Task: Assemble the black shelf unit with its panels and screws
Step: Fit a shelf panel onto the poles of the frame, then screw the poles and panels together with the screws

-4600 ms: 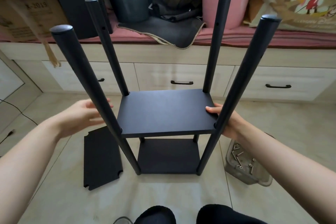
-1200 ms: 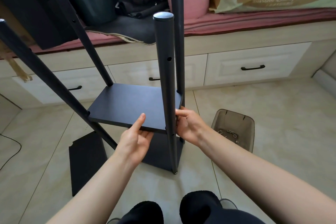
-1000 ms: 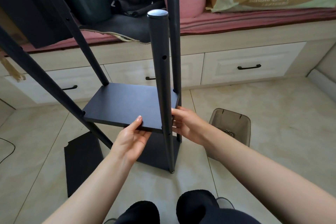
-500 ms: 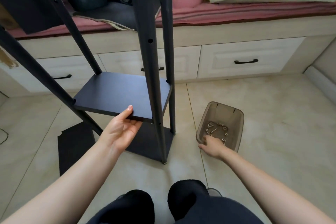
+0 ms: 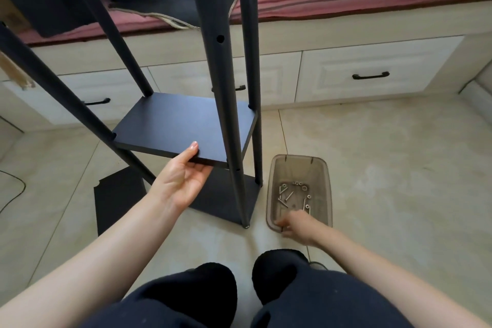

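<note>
The black shelf unit stands on the tiled floor on round posts, the nearest post (image 5: 218, 66) showing screw holes. Its middle panel (image 5: 181, 125) sits between the posts above the bottom panel (image 5: 226, 201). My left hand (image 5: 183, 181) grips the front edge of the middle panel, thumb on top and fingers underneath. To the right, my right hand (image 5: 295, 224) reaches into the near end of a clear plastic tray (image 5: 298, 160) holding several screws (image 5: 290, 194) and washers. Its fingers point down and are blurred, so whether they hold a screw is unclear.
A loose black panel (image 5: 119, 197) lies flat on the floor left of the unit. A white drawer bench (image 5: 372, 72) with black handles runs along the back, with cushions and bags on top. A cable (image 5: 13, 194) trails at far left. My knees are at the bottom.
My right hand left the near post, dropped into the screw tray and moved to its near end. My left hand stays on the middle panel's edge. The view tilted down and right.
</note>
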A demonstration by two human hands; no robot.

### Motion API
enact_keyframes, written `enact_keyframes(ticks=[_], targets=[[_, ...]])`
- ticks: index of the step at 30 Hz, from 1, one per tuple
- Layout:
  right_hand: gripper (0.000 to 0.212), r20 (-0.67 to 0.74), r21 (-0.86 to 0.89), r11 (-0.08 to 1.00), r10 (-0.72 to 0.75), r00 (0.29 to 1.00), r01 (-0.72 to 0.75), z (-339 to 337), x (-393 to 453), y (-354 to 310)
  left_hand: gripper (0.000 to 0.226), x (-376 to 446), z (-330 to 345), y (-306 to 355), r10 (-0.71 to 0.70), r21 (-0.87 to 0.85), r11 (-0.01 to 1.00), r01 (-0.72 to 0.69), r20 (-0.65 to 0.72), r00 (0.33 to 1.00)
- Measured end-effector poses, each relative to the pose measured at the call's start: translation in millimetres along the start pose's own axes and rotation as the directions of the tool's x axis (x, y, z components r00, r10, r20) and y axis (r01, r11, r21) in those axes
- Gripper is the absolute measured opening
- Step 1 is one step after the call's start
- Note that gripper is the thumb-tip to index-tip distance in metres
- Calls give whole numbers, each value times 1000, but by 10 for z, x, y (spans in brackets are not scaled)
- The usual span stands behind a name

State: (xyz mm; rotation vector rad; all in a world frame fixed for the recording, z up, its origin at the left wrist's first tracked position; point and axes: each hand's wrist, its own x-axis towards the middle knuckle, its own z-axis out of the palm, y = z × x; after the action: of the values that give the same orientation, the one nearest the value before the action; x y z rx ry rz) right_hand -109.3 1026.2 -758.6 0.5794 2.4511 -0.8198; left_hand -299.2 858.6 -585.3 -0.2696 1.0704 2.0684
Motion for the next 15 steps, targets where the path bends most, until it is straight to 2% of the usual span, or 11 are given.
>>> enact_keyframes(ticks=[6,9,11,15], targets=[[34,118,97,994,-64,991,53,158,-9,-91,12,-35,45,-12,3,-15,1000,-3,-23,1000],[26,19,158,987,-25,1000,22,52,114,-63,11,-39,47,-18,0,-17,1000,0,-19,1000],[24,-49,142,988,63,997,-56,-8,239,-27,11,-38,46,-18,4,-8,1000,-4,-19,1000],[21,-89,144,977,170,981,-156,31,509,31,15,-14,14,-12,-3,-10,1000,2,-17,1000]])
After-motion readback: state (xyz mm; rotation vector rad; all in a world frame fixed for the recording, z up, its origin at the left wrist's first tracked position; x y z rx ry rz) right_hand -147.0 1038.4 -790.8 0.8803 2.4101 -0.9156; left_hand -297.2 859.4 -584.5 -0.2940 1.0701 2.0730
